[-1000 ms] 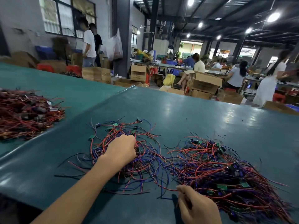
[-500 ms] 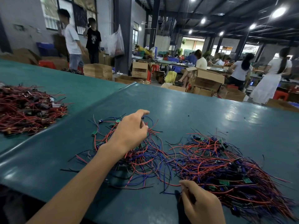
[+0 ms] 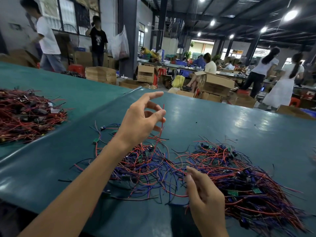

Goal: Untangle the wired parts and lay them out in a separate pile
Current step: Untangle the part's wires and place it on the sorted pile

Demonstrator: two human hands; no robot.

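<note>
I have the left hand lifted above the table, palm turned to the right, forefinger stretched out forward and the other fingers bent. Its thumb and a bent finger pinch a single red wire. The wire stands nearly upright: a short end pokes up past the thumb, and the rest drops down into the wires lying under the hand.

The right hand sits lower and nearer to me, hovering just over the table's near part, fingers loosely curved and pointing away from me. It is blurred. A red strand runs up to its fingertips, but I cannot tell whether it grips that strand or merely brushes it.

Under and just ahead of the left wrist lies a loose spread of wires, red, blue and black, thinly scattered, with a small green board at its outer left edge. To the right of the right hand, and touching that spread where the two meet between the hands, lies the dense tangle, thicker and darker, with more small green boards caught in it.

Well off to the left of the left arm, on an adjoining stretch of the same green surface, sits a separate dark red heap of wired parts.
</note>
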